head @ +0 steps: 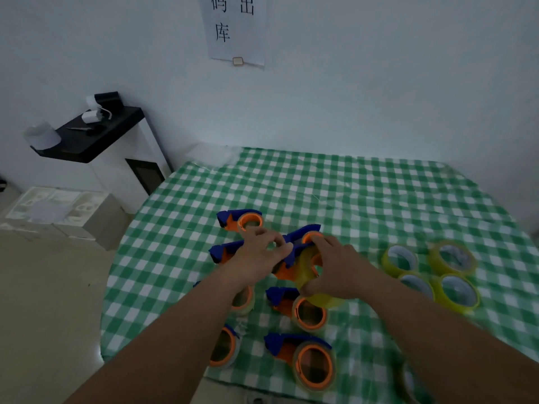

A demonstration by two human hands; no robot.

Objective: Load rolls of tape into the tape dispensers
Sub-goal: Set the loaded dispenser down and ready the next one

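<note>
Above the green-checked table [335, 188], my left hand [259, 258] grips a blue and orange tape dispenser [284, 266] by its blue front. My right hand [335, 266] holds a yellowish roll of tape [319, 298] against that dispenser's orange hub; my fingers hide most of the joint. Several more blue and orange dispensers lie around: one at the back [240, 218], another behind my hands [304, 233], and near ones with tape on their hubs [309, 313] [312, 363].
Several loose yellow tape rolls [431, 272] stand in a cluster at the right of the table. Left of the table, on the floor, sits a cardboard box [58, 211]. A white cabinet with a black top [96, 132] stands against the wall.
</note>
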